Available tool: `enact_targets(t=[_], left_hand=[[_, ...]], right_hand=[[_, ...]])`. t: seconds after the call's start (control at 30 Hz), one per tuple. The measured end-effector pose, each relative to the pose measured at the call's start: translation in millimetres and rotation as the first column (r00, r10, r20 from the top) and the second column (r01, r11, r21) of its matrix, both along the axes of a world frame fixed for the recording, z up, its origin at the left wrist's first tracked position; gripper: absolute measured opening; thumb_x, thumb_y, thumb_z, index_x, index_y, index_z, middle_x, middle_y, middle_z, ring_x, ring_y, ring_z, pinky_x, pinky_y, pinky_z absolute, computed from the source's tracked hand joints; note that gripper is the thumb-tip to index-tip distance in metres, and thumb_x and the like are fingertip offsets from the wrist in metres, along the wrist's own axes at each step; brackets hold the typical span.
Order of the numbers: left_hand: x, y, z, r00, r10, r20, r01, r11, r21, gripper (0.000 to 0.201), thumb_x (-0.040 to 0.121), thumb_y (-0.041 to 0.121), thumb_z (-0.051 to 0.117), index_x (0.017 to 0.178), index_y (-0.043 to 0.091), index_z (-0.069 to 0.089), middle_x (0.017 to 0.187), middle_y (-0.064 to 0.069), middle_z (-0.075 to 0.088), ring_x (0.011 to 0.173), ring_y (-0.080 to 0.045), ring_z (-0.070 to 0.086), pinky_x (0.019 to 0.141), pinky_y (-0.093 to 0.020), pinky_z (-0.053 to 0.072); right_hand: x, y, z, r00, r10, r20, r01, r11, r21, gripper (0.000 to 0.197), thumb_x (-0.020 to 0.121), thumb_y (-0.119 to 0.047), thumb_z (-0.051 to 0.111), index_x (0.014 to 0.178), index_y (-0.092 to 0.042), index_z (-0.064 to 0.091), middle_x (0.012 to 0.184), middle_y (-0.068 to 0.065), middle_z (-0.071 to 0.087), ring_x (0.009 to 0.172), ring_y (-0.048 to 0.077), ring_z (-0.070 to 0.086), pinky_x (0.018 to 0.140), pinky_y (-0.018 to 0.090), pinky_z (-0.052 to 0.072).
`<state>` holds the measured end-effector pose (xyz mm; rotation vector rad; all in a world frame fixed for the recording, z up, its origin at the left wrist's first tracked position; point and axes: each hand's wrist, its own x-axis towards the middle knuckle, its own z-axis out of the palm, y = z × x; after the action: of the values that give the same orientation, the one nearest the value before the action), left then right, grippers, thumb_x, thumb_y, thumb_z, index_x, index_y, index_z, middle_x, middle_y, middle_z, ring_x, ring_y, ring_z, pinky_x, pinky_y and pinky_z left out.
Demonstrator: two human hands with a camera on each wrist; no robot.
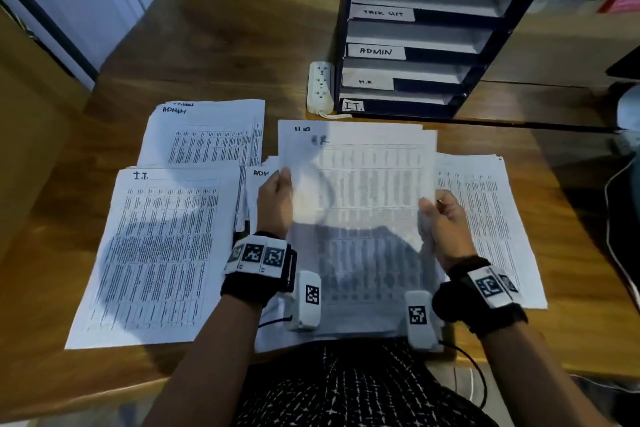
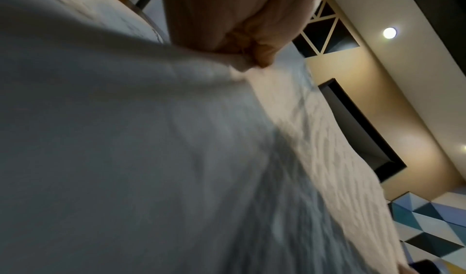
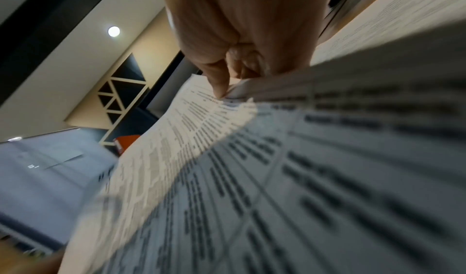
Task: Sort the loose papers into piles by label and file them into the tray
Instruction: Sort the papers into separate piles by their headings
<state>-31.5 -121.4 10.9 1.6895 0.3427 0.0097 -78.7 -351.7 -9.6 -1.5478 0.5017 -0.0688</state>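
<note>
Both hands hold up a blurred sheet marked H.R [image 1: 360, 184] in front of me. My left hand [image 1: 277, 196] pinches its left edge and my right hand [image 1: 440, 215] pinches its right edge. The left wrist view shows fingers [image 2: 247, 45] gripping the paper [image 2: 151, 138]; the right wrist view shows the thumb [image 3: 219, 78] pressed on printed sheets [image 3: 277, 178]. On the desk lie an I.T. pile [image 1: 156, 253], an ADMIN pile [image 1: 204, 135] and another pile [image 1: 485, 218] to the right. The dark tray [image 1: 485, 55] at the back has slots labelled ADMIN, H.R and I.T.
A white power strip [image 1: 320, 87] lies left of the tray. More sheets, one starting "ADM" [image 1: 259, 173], lie under the held paper. A cable [image 1: 620, 236] runs along the right side. The wooden desk [image 1: 225, 45] reaches back to the wall.
</note>
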Motion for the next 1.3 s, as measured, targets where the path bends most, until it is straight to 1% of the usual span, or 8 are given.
enact_targets(t=[0.07, 0.13, 0.33, 0.47, 0.63, 0.87, 1.03, 1.3], left_hand=[[-0.8, -9.2, 4.8, 0.996, 0.000, -0.084, -0.015, 0.984, -0.178, 0.052, 0.101, 0.029, 0.024, 0.104, -0.012, 0.055, 0.092, -0.019, 0.054, 0.086, -0.024, 0.051, 0.081, -0.045, 0.043], [-2.7, -11.8, 5.1, 0.989, -0.088, -0.117, 0.050, 0.954, -0.297, 0.070, 0.096, 0.047, 0.024, 0.135, -0.009, 0.034, 0.138, -0.025, 0.042, 0.130, -0.032, 0.039, 0.112, -0.049, 0.027], [-24.4, -23.5, -12.2, 0.957, -0.258, -0.131, 0.281, 0.937, 0.206, 0.009, 0.090, 0.018, 0.055, 0.091, 0.009, 0.058, 0.076, -0.001, 0.059, 0.072, -0.013, 0.055, 0.074, -0.026, 0.040], [-9.3, -28.3, -11.4, 0.966, -0.127, -0.227, 0.206, 0.906, 0.369, 0.032, 0.091, 0.018, 0.055, 0.113, -0.005, 0.060, 0.108, -0.015, 0.064, 0.101, -0.025, 0.058, 0.083, -0.031, 0.042], [3.6, -41.3, -0.9, 0.951, -0.102, -0.292, 0.190, 0.937, 0.292, 0.040, 0.092, 0.020, 0.053, 0.125, -0.003, 0.050, 0.129, -0.020, 0.054, 0.118, -0.032, 0.052, 0.094, -0.032, 0.040], [0.1, -110.5, 8.6, 0.867, -0.343, -0.362, 0.407, 0.906, 0.118, 0.035, 0.096, 0.015, 0.044, 0.128, 0.001, 0.050, 0.122, -0.014, 0.058, 0.111, -0.027, 0.054, 0.089, -0.026, 0.039], [-7.6, -155.3, -5.2, 0.742, -0.434, -0.511, 0.575, 0.805, 0.150, 0.037, 0.096, 0.010, 0.037, 0.130, -0.004, 0.041, 0.131, -0.021, 0.049, 0.119, -0.034, 0.049, 0.092, -0.032, 0.040], [3.5, -145.4, -13.9, 0.832, -0.286, -0.475, 0.480, 0.801, 0.358, 0.038, 0.092, 0.000, 0.038, 0.131, -0.004, 0.035, 0.129, -0.024, 0.049, 0.117, -0.037, 0.050, 0.093, -0.034, 0.040]], right_hand=[[5.3, 9.3, -0.2, 0.999, -0.011, -0.050, 0.007, 0.998, -0.064, 0.015, 0.093, -0.011, 0.050, 0.100, -0.021, 0.042, 0.079, 0.006, 0.052, 0.067, 0.018, 0.048, 0.060, 0.026, 0.040], [8.7, 13.1, -0.6, 0.997, -0.050, -0.062, 0.043, 0.992, -0.121, 0.026, 0.093, -0.009, 0.049, 0.115, -0.016, 0.038, 0.097, 0.015, 0.055, 0.083, 0.019, 0.051, 0.068, 0.027, 0.040], [9.9, -4.3, 1.5, 0.993, -0.089, -0.072, 0.071, 0.974, -0.215, 0.027, 0.094, -0.007, 0.046, 0.121, -0.009, 0.045, 0.110, 0.013, 0.054, 0.095, 0.022, 0.053, 0.075, 0.027, 0.042], [-6.0, -43.5, -13.7, 0.943, -0.144, -0.302, -0.084, 0.772, -0.630, 0.041, 0.088, -0.022, 0.060, 0.126, -0.016, 0.048, 0.134, 0.014, 0.046, 0.124, 0.033, 0.041, 0.101, 0.045, 0.031], [-37.6, -93.4, -13.9, 0.664, -0.473, -0.579, -0.091, 0.717, -0.691, 0.103, 0.070, -0.050, 0.073, 0.143, -0.003, 0.017, 0.151, 0.020, 0.015, 0.138, 0.036, 0.012, 0.108, 0.056, 0.016], [-19.9, -118.2, -18.7, 0.778, -0.339, -0.530, -0.036, 0.817, -0.576, 0.036, 0.084, -0.012, 0.061, 0.115, 0.006, 0.056, 0.104, 0.024, 0.063, 0.092, 0.036, 0.061, 0.082, 0.041, 0.051], [-23.3, -148.3, -7.3, 0.763, -0.425, -0.487, 0.010, 0.761, -0.649, 0.036, 0.086, 0.001, 0.051, 0.121, 0.005, 0.053, 0.110, 0.026, 0.061, 0.099, 0.038, 0.060, 0.078, 0.037, 0.046], [-27.3, -183.1, -6.4, 0.709, -0.532, -0.463, -0.027, 0.636, -0.771, 0.035, 0.085, -0.001, 0.053, 0.119, 0.003, 0.050, 0.114, 0.028, 0.058, 0.104, 0.043, 0.056, 0.088, 0.046, 0.046]])
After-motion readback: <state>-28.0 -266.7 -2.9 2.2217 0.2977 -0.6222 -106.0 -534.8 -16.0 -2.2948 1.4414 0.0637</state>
